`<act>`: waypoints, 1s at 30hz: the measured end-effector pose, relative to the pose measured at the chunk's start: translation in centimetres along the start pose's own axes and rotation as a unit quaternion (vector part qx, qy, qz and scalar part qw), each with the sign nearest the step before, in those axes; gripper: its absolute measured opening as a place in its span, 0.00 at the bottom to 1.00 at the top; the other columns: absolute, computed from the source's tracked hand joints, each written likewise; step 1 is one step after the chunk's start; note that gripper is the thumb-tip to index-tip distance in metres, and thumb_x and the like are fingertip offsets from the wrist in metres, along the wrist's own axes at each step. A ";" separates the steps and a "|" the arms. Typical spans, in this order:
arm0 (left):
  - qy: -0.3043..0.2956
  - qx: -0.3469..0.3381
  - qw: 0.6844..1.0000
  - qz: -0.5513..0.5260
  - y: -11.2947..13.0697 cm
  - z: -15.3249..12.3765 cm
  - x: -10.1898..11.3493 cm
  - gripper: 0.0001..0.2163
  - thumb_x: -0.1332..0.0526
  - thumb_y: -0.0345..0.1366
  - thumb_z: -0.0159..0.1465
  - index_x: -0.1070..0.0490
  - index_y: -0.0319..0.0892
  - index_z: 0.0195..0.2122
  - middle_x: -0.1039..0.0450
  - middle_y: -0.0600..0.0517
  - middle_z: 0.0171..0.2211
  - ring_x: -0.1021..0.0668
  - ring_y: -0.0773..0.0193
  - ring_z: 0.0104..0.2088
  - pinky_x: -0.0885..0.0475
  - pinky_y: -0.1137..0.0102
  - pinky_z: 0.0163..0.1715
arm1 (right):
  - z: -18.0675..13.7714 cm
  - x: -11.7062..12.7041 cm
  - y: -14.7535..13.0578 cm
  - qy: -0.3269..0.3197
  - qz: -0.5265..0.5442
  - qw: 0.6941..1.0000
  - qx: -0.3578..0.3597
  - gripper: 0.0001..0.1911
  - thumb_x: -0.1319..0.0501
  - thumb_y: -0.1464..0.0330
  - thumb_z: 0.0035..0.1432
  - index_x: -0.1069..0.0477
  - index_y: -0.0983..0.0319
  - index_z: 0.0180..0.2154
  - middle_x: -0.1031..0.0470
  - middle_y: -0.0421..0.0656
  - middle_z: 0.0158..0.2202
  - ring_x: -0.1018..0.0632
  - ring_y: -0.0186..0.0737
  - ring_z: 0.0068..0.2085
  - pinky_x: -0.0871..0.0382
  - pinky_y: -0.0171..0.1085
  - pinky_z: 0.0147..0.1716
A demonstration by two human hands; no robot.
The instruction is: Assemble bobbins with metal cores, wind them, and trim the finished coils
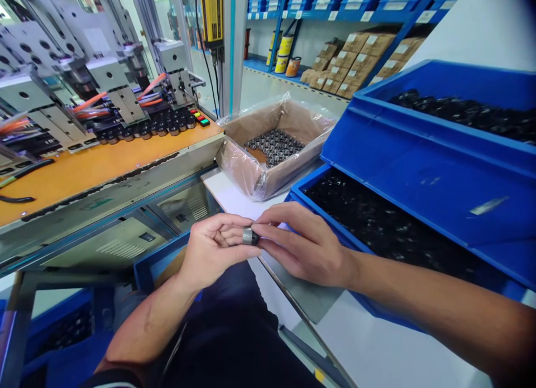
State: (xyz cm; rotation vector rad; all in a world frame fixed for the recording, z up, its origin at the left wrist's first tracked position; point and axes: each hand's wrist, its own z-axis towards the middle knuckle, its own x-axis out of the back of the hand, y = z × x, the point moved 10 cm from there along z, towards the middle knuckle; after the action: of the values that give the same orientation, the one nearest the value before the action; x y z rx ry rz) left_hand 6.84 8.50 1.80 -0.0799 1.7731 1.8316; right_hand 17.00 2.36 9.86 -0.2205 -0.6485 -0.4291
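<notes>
Between my two hands is a small silver metal cylinder [247,235] with a black piece [254,239] at its right end. My left hand [211,245] is closed around the cylinder, its fingers curled behind and the thumb along the lower side. From the right, the fingertips of my right hand [305,240] pinch at the black end. Whether the black piece sits fully inside the cylinder is hidden by the fingers. Both hands are above the edge of the white table, in front of my lap.
A plastic-lined carton [247,173] of small metal parts stands ahead. Stacked blue bins [419,153] with black parts rise at the right. On the left, a machine's orange bench [167,153] carries a row of dark cylindrical parts [144,128] and pliers-like handles [25,173].
</notes>
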 end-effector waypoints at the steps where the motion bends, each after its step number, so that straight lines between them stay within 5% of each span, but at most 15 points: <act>1: 0.004 0.003 1.000 0.004 -0.1 0.0 0.1 0.18 0.24 0.23 0.43 0.21 0.41 0.35 0.17 0.52 0.31 0.16 0.65 0.31 0.19 0.73 0.33 | 0.0 0.0 -0.1 -0.003 0.000 1.000 0.007 0.14 0.38 0.77 0.60 0.32 0.67 0.48 0.27 0.51 0.40 0.24 0.41 0.42 0.23 0.40 0.40; 30: 0.008 0.014 1.000 -0.023 -1.3 -0.3 0.7 0.19 0.25 0.21 0.45 0.20 0.42 0.37 0.17 0.52 0.32 0.16 0.66 0.31 0.20 0.76 0.34 | 0.0 -0.4 0.2 -0.014 -0.002 1.000 -0.002 0.11 0.41 0.74 0.64 0.34 0.64 0.48 0.27 0.48 0.43 0.23 0.40 0.44 0.21 0.42 0.41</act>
State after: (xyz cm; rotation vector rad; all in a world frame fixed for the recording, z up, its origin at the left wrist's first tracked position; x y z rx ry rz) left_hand 6.74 8.36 0.30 -0.1239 1.7938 1.7773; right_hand 16.86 2.64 9.60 -0.2285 -0.6755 -0.4313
